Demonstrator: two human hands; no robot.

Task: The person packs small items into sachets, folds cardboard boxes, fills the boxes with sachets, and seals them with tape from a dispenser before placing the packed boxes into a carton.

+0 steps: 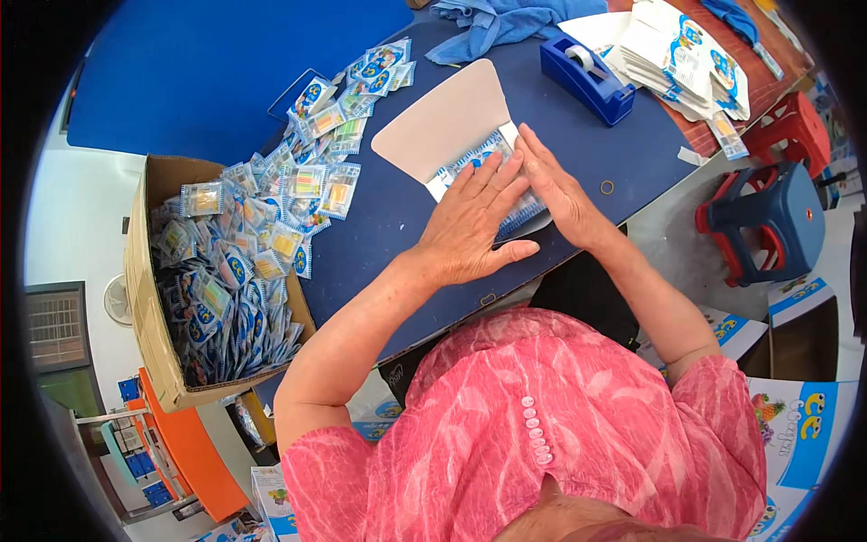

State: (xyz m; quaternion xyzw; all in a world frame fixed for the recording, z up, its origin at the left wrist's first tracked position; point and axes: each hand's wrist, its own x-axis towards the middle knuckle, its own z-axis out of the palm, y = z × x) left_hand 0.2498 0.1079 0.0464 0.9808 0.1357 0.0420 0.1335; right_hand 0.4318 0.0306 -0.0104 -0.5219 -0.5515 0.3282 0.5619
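Note:
A small white carton [442,126] stands on the blue table with its lid flap raised away from me. Small blue-and-white sachets [489,150] lie packed inside it. My left hand [477,210] lies palm down over the sachets, fingers stretched out and thumb apart; it covers much of the carton. Along the carton's right side rests my right hand [562,197], its fingers straight and holding nothing. Just left of the carton, loose clear-and-blue sachets [316,185] with coloured contents spread over the table and down into a large cardboard box [153,312].
A blue tape dispenser [587,81] sits beyond my right hand, near a stack of flattened white cartons [673,59]. A blue cloth [506,25] lies at the far edge. A rubber band [607,187] is on the table. Plastic stools [768,221] stand to the right.

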